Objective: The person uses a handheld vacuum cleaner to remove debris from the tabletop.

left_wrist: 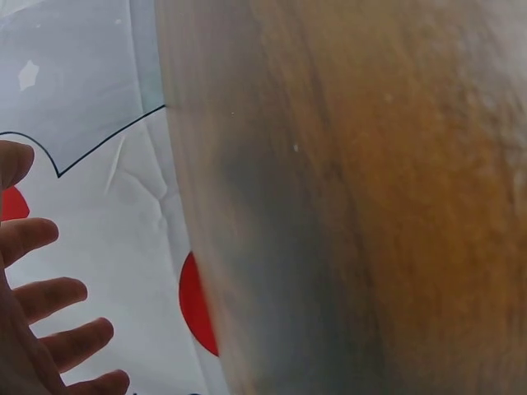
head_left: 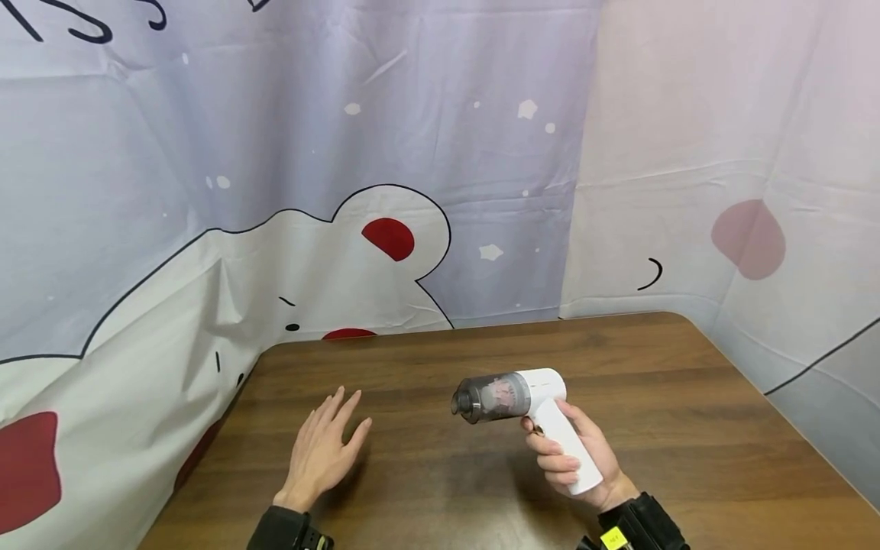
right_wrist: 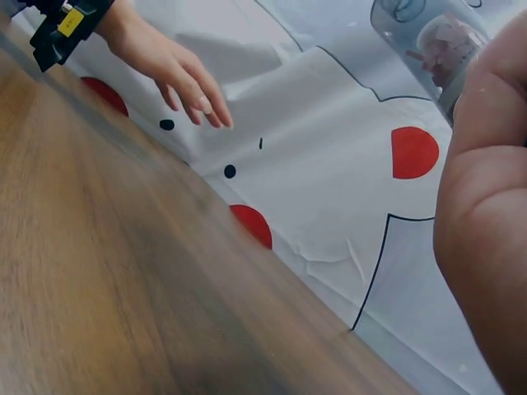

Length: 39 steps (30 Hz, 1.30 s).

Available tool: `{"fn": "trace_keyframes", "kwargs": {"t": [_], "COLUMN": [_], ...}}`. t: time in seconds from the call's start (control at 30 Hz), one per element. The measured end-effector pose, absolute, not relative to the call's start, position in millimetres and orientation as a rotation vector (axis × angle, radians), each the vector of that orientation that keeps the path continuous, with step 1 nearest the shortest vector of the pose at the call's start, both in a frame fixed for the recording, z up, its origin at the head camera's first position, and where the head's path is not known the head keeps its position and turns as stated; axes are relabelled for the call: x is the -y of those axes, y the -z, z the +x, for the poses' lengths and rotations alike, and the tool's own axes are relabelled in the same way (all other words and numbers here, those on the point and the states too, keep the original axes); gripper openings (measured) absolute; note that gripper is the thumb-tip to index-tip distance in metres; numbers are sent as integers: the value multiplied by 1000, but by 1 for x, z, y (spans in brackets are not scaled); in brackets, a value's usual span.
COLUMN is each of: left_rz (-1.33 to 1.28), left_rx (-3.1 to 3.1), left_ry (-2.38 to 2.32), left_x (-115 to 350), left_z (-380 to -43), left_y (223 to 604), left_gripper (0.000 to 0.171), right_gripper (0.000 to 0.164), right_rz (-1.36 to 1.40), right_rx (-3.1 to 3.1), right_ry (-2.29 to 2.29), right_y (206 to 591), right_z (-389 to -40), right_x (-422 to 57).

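Observation:
A white handheld vacuum cleaner with a clear grey dust cup is held by its handle in my right hand, fingers curled round the grip. Its nozzle points left, above the wooden table. Something pinkish and white shows inside the cup, also in the right wrist view, where the dust cup appears at the top right beside my right hand. To the left, my left hand hovers over the table with its fingers spread and nothing in it. The left wrist view catches those spread fingers at its left edge.
The brown wooden table spans the lower view, its far edge close to a hanging cloth printed with a cartoon bear. More cloth hangs along the right side. Black bands sit on both wrists.

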<state>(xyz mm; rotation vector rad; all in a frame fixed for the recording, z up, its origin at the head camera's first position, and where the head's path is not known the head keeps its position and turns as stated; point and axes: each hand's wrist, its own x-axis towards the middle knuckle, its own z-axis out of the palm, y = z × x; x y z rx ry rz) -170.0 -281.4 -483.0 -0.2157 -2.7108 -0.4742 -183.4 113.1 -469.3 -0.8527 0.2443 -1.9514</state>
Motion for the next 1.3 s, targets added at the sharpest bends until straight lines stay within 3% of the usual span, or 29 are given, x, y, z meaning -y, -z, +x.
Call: {"fn": "trace_keyframes", "kwargs": {"t": [0.67, 1.07, 1.3], "left_rz": [-195, -218, -215], "left_rx": [2731, 2715, 2708], "left_ry": [500, 496, 474], "left_x": [279, 277, 277], "left_z": [-165, -168, -169], "left_y": [481, 479, 479], "left_gripper": [57, 57, 57], "right_gripper": [37, 35, 56], "right_rz": [-1236, -980, -915], "right_rx": [-689, -1634, -2143], "right_ry": [1992, 2037, 1960], "right_y": [454, 433, 427], "right_z": [-182, -182, -184], "right_x": [-121, -127, -123]}}
